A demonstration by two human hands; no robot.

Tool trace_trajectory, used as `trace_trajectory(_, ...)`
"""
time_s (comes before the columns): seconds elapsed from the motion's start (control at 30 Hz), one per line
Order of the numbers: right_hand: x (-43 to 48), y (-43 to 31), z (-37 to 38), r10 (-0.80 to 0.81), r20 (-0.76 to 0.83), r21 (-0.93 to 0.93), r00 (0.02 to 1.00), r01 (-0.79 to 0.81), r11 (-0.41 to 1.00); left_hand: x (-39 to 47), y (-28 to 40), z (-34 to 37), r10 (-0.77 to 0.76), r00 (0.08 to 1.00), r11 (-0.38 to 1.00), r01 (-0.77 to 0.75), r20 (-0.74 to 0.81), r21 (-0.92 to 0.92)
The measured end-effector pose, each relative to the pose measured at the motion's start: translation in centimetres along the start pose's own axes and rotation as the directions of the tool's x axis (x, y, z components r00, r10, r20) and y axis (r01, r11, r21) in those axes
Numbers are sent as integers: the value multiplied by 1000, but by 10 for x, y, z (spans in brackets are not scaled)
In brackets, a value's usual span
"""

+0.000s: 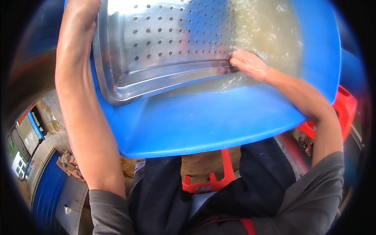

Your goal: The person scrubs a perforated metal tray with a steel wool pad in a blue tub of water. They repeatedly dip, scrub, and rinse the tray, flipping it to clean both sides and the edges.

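A perforated metal tray (176, 35) stands tilted in a large blue plastic tub (182, 120), its right part dipping into cloudy water (273, 32). Brownish marks show near its lower left corner. My left hand (85, 7) is at the tray's left rim by the top edge of the view; its fingers are cut off or hidden. At the lower right, at the waterline, my right hand (248, 64) has its fingers curled on the tray's near rim. A small dark patch shows under those fingers; what it is cannot be told.
The tub's near wall rises just before my knees. Parts of a red plastic stool (202, 186) show between my legs, and another red plastic piece (346, 110) stands right of the tub. Lower left are broken bricks (70, 166), a blue container (48, 182) and a grey panel (69, 202).
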State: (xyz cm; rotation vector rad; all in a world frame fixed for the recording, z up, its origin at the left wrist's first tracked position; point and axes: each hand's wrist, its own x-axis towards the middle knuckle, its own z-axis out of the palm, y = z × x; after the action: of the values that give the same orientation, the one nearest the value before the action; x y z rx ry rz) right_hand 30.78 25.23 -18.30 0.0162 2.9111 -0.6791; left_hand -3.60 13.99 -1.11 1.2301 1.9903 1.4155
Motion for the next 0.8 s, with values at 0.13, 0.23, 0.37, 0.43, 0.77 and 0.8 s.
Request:
trace_trajectory(0.13, 2, -2, 7, 151, -238, 154, 960, -116, 981, 0, -11, -12, -58, 998, 998, 58, 17, 35)
trace_trajectory(0.23, 54, -42, -1, -108, -435, 206, 894, 215, 955, 17, -28, -31, -214, 976, 975, 211, 35, 71)
trace_trajectory(0.37, 144, -112, -33, -219, -639, 72, 737, 341, 937, 46, -42, -33, -458, 889, 879, 457, -30, 132)
trace_trajectory(0.43, 132, -99, -22, -206, -598, 85, 775, 316, 945, 41, -37, -28, -466, 882, 866, 470, -65, 171)
trace_trajectory(0.77, 83, -63, -1, 17, -499, 260, 866, 131, 957, 53, -68, -39, -507, 860, 856, 511, -58, 80)
trace_trajectory(0.8, 95, -73, -5, -2, -558, 239, 830, 163, 957, 57, -77, -44, -498, 865, 857, 502, -67, 113)
